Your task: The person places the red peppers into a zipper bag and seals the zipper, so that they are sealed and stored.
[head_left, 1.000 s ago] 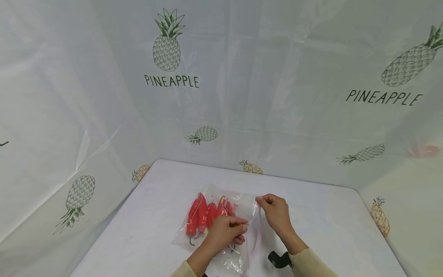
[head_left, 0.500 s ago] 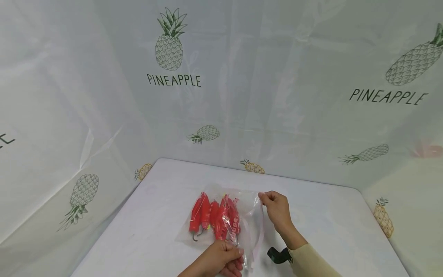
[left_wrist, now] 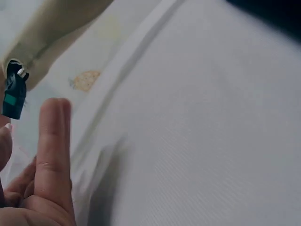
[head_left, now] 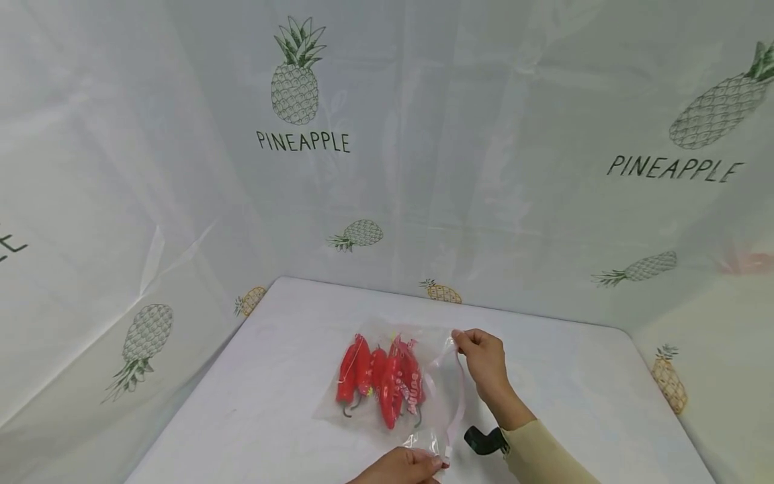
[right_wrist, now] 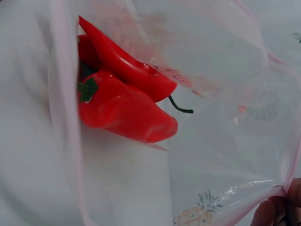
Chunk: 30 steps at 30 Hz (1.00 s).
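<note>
Red chili peppers (head_left: pixel 390 386), several of them, lie inside a clear plastic zip bag (head_left: pixel 375 427) with pink lettering and a pink strip along its mouth. My right hand (head_left: pixel 488 366) pinches the far corner of that mouth between thumb and fingertips. At the near corner, my left hand (head_left: pixel 402 467) pinches the bag, partly cut off by the bottom of the head view. In the left wrist view, two left fingers (left_wrist: pixel 54 150) stand straight, and the bag is barely visible. The right wrist view looks into the parted mouth, with peppers (right_wrist: pixel 127 108) inside.
A white table (head_left: pixel 242 417) lies under the bag. Hanging sheets (head_left: pixel 387 168) printed with pineapples enclose its back and sides. A black wrist-worn device (head_left: pixel 484 440) juts out by the right sleeve (head_left: pixel 538 454).
My left hand has moved from over the peppers toward the front edge and now pinches the bag's near corner. The mouth is stretched wider between the hands. My right hand keeps its pinch, slightly higher.
</note>
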Available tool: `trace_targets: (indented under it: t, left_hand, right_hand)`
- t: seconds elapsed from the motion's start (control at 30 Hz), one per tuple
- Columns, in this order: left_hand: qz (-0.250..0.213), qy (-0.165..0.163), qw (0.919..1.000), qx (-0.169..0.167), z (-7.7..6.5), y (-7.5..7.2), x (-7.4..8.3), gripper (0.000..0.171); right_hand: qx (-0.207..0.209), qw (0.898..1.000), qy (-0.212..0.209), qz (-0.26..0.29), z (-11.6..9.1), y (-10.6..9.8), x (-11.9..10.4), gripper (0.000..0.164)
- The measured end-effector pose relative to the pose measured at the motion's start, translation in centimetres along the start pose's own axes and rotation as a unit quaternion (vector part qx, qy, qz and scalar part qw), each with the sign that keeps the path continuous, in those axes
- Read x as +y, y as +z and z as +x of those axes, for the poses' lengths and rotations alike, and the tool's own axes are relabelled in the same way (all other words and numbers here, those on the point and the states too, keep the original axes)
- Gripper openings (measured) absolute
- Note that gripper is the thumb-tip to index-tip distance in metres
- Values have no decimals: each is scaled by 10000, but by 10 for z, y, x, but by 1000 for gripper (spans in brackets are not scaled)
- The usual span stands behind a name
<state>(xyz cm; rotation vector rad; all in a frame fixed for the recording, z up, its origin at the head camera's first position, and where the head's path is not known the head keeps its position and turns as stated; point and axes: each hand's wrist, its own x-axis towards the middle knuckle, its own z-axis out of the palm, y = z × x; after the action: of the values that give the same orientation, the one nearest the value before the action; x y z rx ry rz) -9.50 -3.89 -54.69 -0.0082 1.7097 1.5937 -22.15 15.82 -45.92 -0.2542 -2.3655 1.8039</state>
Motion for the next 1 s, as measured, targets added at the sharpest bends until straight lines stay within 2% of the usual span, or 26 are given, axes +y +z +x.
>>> trace_targets:
  t: [0.13,0.27,0.47,0.57,0.73,0.87,1.0]
  left_hand:
    - [-521,130,9985,83,4,0,7,39]
    - [-1073,334,9935,196,5,-5,11,38]
    - [-1783,734,9759,1020,7,-23,17,28]
    - [-1808,1005,9698,1291,6,-39,25,26]
    - [-1602,1478,9666,1351,1,-70,39,25]
    - [-1123,1727,9680,1429,0,-90,48,29]
    - [-520,1837,9692,1554,2,-104,56,31]
  right_hand:
    - [92,9999,53,-5,0,-4,1,26]
    - [180,9997,171,-7,1,-15,5,28]
    - [244,9981,548,124,-2,-45,14,34]
    - [107,9971,727,212,-5,-62,20,33]
    - [-423,9926,1099,283,-9,-85,28,32]
    - [-945,9858,1349,319,-14,-95,35,33]
    - [-1404,9773,1533,410,-21,-100,42,31]
